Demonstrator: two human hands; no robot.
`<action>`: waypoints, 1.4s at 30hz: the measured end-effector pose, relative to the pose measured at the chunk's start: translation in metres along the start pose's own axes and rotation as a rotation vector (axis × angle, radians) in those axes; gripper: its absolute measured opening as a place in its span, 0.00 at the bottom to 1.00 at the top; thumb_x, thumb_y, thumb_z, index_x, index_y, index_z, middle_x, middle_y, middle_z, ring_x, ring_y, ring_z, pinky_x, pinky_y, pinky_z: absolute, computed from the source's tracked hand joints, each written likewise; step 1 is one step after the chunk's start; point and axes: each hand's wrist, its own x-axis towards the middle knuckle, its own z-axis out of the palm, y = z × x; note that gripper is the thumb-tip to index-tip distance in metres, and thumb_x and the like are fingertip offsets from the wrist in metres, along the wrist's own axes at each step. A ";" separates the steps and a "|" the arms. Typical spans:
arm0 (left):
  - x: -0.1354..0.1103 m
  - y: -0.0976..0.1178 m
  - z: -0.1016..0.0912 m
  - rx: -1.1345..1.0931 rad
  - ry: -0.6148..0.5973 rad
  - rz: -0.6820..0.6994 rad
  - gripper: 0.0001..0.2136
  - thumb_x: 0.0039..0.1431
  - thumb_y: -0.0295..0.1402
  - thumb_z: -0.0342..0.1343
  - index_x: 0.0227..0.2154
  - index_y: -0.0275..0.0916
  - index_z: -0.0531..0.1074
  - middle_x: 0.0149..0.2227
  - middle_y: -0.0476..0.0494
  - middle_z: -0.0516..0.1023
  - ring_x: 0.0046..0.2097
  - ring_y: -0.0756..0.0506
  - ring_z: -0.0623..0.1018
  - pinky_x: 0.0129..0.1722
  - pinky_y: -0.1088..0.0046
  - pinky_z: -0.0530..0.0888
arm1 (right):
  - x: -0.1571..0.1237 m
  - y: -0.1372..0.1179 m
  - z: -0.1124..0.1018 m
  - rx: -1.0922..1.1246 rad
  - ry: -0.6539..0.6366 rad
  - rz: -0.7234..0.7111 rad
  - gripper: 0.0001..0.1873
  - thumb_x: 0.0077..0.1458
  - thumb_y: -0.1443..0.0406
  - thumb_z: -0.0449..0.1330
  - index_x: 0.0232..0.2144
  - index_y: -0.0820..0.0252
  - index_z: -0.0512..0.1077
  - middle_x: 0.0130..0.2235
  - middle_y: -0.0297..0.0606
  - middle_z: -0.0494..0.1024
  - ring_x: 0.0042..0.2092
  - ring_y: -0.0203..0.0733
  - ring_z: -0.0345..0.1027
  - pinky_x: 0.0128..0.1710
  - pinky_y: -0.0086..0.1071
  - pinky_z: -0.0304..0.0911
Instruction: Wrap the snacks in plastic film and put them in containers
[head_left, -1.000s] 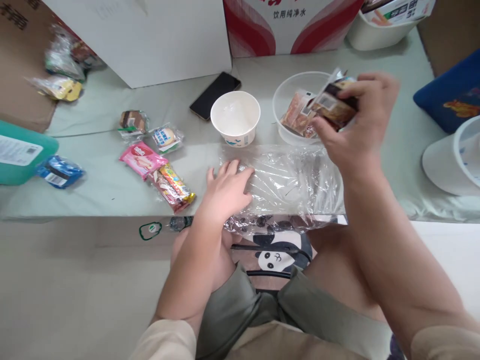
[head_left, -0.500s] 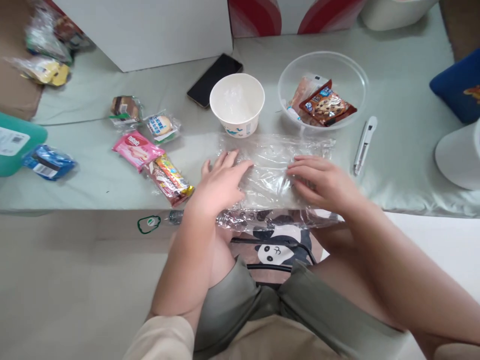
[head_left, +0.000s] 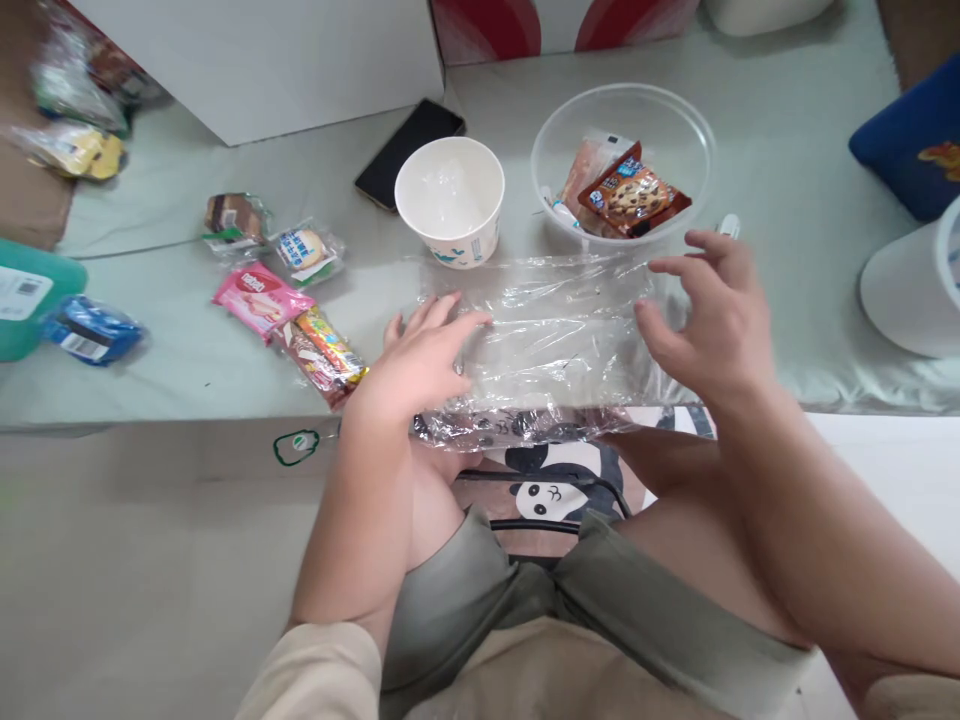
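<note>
A clear plastic bag lies spread flat on the cloth-covered table, its near part hanging over the front edge. My left hand rests with fingers spread on the bag's left side. Off the bag's right end, my right hand has its fingers apart and holds nothing. Behind that hand only the white end of a box cutter shows. A white paper bowl stands just beyond the bag. Right of it, a clear plastic bowl holds several packaged snacks, a brown cookie packet among them.
Left of my left hand lie a pink wafer packet and several other wrapped snacks. A black phone sits behind the paper bowl. A large white box blocks the back left. At far right are a white container and a blue item.
My right hand has moved right and away from the middle of the bag, over the box cutter, with fingers opening wider. The left hand has stayed on the bag. The view has shifted slightly.
</note>
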 end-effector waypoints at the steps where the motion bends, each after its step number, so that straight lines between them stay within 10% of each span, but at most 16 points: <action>1: 0.000 0.000 0.000 -0.003 0.006 0.003 0.37 0.55 0.25 0.58 0.68 0.52 0.61 0.77 0.40 0.47 0.77 0.32 0.49 0.74 0.40 0.49 | -0.001 -0.002 -0.006 0.065 -0.046 -0.091 0.17 0.57 0.58 0.63 0.48 0.51 0.76 0.58 0.50 0.75 0.57 0.58 0.74 0.57 0.57 0.70; 7: 0.002 -0.008 0.003 -0.045 0.036 0.018 0.35 0.55 0.26 0.57 0.67 0.53 0.63 0.78 0.42 0.47 0.78 0.32 0.48 0.73 0.40 0.49 | -0.024 -0.003 -0.026 0.043 -0.649 -0.348 0.36 0.47 0.48 0.71 0.58 0.46 0.72 0.71 0.45 0.64 0.73 0.76 0.48 0.64 0.76 0.53; 14: 0.008 -0.017 -0.002 -0.075 0.011 -0.002 0.36 0.53 0.28 0.61 0.66 0.52 0.63 0.78 0.42 0.46 0.77 0.32 0.48 0.73 0.40 0.49 | -0.035 0.007 -0.017 -0.141 -0.678 -0.240 0.38 0.49 0.54 0.72 0.62 0.42 0.69 0.76 0.44 0.49 0.74 0.77 0.43 0.66 0.77 0.49; 18: 0.009 -0.016 -0.004 -0.069 0.014 -0.020 0.37 0.53 0.28 0.60 0.67 0.53 0.62 0.78 0.43 0.46 0.78 0.35 0.48 0.74 0.42 0.49 | -0.028 0.002 -0.013 -0.053 -0.675 -0.248 0.19 0.55 0.60 0.67 0.50 0.43 0.78 0.75 0.39 0.55 0.75 0.74 0.44 0.66 0.76 0.50; 23: 0.005 -0.014 -0.006 -0.089 0.035 -0.010 0.37 0.53 0.27 0.60 0.67 0.52 0.62 0.77 0.42 0.47 0.77 0.32 0.49 0.73 0.41 0.52 | -0.012 -0.009 -0.018 0.273 -0.545 -0.251 0.09 0.62 0.58 0.60 0.33 0.50 0.79 0.60 0.39 0.78 0.72 0.62 0.56 0.68 0.66 0.55; 26: -0.004 -0.015 -0.012 -0.191 0.242 0.022 0.29 0.54 0.30 0.61 0.62 0.48 0.70 0.75 0.42 0.54 0.76 0.33 0.50 0.74 0.45 0.52 | -0.009 -0.017 -0.023 0.487 -0.417 -0.112 0.06 0.61 0.58 0.62 0.33 0.51 0.76 0.43 0.38 0.85 0.57 0.54 0.77 0.66 0.59 0.63; 30: -0.016 -0.020 -0.019 -0.496 0.491 0.322 0.14 0.63 0.42 0.56 0.45 0.41 0.78 0.64 0.41 0.72 0.68 0.39 0.68 0.71 0.56 0.62 | -0.011 -0.026 -0.023 0.687 -0.185 0.165 0.05 0.58 0.61 0.66 0.31 0.54 0.76 0.29 0.34 0.83 0.33 0.41 0.79 0.40 0.39 0.77; 36: -0.021 -0.009 -0.025 -0.421 -0.095 0.485 0.35 0.46 0.50 0.69 0.58 0.47 0.74 0.70 0.43 0.67 0.71 0.35 0.66 0.71 0.58 0.64 | 0.002 -0.032 -0.012 0.767 0.060 0.619 0.05 0.51 0.70 0.65 0.28 0.57 0.71 0.22 0.30 0.76 0.19 0.33 0.69 0.16 0.25 0.60; 42: -0.050 0.013 -0.026 -0.212 -0.178 0.394 0.40 0.41 0.45 0.72 0.62 0.50 0.72 0.75 0.48 0.56 0.72 0.34 0.65 0.68 0.63 0.69 | 0.012 -0.032 -0.007 0.636 0.141 0.764 0.06 0.52 0.72 0.61 0.28 0.57 0.69 0.25 0.31 0.76 0.17 0.32 0.65 0.13 0.27 0.50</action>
